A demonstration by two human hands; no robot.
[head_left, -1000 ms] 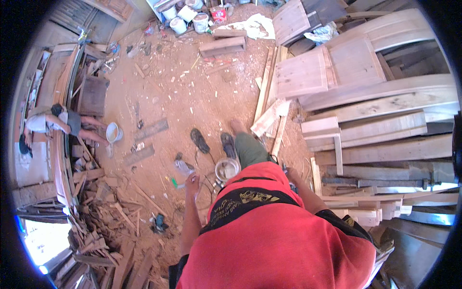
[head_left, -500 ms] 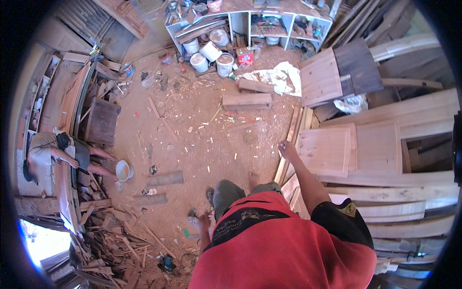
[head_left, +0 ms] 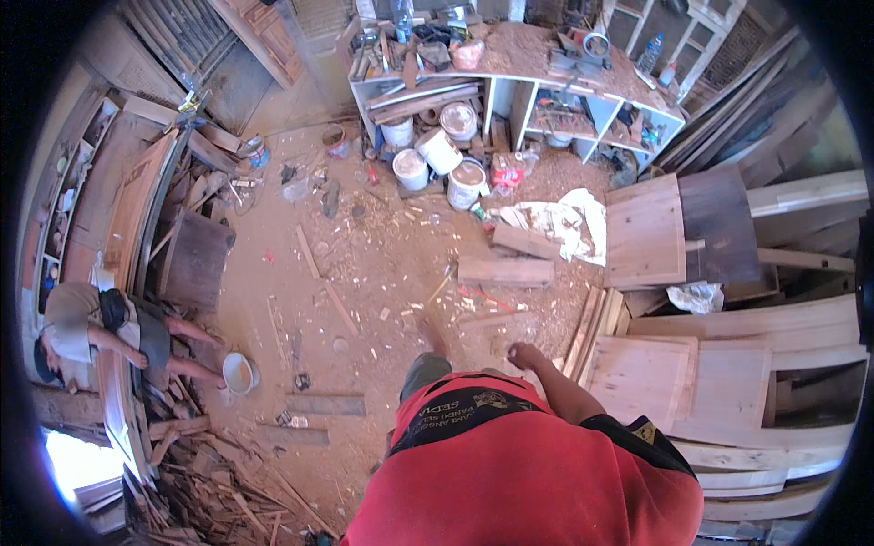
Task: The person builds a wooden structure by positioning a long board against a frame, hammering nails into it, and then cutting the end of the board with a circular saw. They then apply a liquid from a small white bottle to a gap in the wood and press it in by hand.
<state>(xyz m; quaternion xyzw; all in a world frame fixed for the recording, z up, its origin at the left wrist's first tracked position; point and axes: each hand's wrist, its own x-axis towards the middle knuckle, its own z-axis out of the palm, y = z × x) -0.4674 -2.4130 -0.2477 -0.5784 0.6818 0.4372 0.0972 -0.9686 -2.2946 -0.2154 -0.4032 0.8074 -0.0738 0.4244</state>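
Observation:
My right hand point(head_left: 524, 357) hangs in front of my body with its fingers curled in, and nothing shows sticking out of it. It is apart from everything, above the floor and left of the stacked timber boards point(head_left: 583, 341). My left hand is out of sight behind my red shirt point(head_left: 519, 464). My bare foot point(head_left: 431, 335) is stretched forward on the dusty floor. Ahead of it lie a thick wooden block point(head_left: 506, 271) and a shorter wooden piece point(head_left: 526, 241) beside a crumpled white sheet point(head_left: 578, 223).
Several paint buckets point(head_left: 410, 169) stand below a cluttered workbench point(head_left: 537, 55). Wooden panels point(head_left: 643, 232) lean at the right. At the left a person point(head_left: 91, 328) sits near a white pail point(head_left: 240, 373), with a scrap wood heap point(head_left: 200, 473) behind. Planks point(head_left: 325, 403) lie on the floor.
My view has shifted forward, so the workbench shows more fully. My right hand has come lower and nearer my body, away from the boards. My left hand has gone out of view.

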